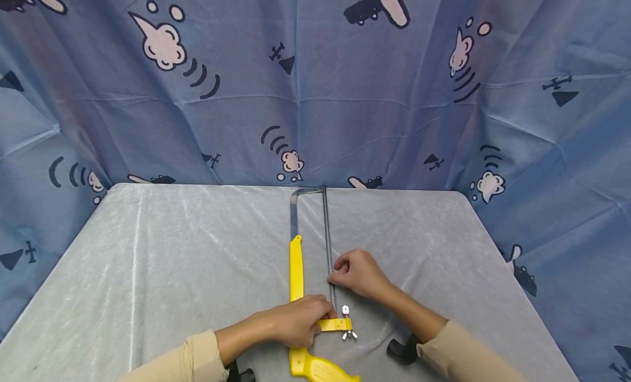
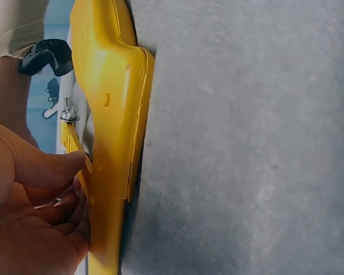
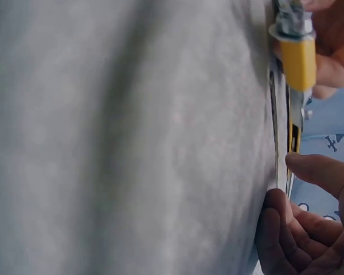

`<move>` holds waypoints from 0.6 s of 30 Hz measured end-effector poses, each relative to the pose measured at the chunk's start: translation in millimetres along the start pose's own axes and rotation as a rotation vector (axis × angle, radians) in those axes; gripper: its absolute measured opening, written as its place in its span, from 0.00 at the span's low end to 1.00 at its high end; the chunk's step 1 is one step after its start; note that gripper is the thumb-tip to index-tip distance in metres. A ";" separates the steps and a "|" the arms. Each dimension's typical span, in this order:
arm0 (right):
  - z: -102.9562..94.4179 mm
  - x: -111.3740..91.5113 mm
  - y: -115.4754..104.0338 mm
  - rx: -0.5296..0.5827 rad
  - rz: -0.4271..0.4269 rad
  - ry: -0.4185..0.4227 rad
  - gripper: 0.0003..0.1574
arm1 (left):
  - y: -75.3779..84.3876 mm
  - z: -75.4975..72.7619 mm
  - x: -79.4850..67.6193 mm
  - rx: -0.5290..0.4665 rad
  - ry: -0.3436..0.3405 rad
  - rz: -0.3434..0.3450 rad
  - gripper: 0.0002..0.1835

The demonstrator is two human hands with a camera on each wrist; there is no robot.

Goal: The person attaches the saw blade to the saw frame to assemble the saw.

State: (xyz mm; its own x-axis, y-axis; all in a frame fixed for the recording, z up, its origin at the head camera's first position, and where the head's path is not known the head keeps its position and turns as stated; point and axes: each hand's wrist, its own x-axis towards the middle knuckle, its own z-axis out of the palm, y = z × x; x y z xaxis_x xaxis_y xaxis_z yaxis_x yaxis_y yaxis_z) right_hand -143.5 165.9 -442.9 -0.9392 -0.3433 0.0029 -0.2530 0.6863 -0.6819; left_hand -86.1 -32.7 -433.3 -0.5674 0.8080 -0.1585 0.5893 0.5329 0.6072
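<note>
A hacksaw (image 1: 296, 267) with a yellow handle and a metal front bow lies on the cloth, bow pointing away from me. Its long dark blade (image 1: 327, 228) runs along the right side. My left hand (image 1: 302, 319) reaches over the frame and grips the short yellow arm (image 1: 336, 324) at the blade's near end; the thumb shows on that arm in the left wrist view. A silver wing nut (image 1: 349, 335) sits at the arm's end. My right hand (image 1: 362, 275), fingers curled, pinches the blade partway along, thumb and fingertips right at it.
A grey velvety cloth (image 1: 197, 261) covers the table. Behind it and at both sides hangs a blue curtain (image 1: 246, 53) printed with planes and clouds. A black wrist mount (image 1: 403, 350) sits under the right forearm, with another black piece (image 1: 240, 374) by the left sleeve.
</note>
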 end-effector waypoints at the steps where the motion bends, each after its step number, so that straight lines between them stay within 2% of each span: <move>1: 0.9 0.1 -1.3 -0.010 0.005 0.003 0.13 | 0.0 -0.1 -0.1 -0.001 0.000 -0.001 0.17; 18: 9.7 0.3 -10.7 -0.135 0.011 0.073 0.13 | -0.8 -0.2 0.0 -0.011 -0.009 -0.003 0.16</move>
State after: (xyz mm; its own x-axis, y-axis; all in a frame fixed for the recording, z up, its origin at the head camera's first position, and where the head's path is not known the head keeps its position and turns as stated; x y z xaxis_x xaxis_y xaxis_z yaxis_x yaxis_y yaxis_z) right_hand -138.8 152.2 -442.6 -0.9552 -0.2913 0.0524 -0.2670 0.7717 -0.5772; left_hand -86.6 -33.2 -433.6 -0.5640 0.8087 -0.1671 0.5812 0.5325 0.6154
